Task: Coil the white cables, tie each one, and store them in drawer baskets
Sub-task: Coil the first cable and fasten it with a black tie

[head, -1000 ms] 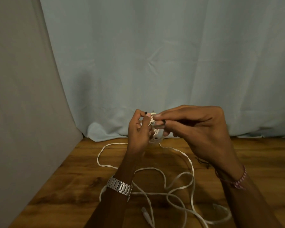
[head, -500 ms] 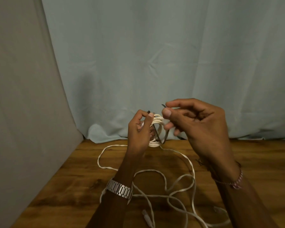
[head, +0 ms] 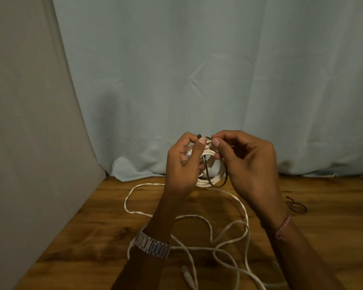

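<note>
above the wooden table, the left hand grips a small white cable coil; the right hand pinches a thin dark tie around it. next, probably twisting the tie tight.

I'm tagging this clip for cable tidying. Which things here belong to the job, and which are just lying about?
In the job: left hand, right hand, coiled white cable, dark tie, loose white cable.
Lying about: dark loop on wooden table, curtain.
</note>
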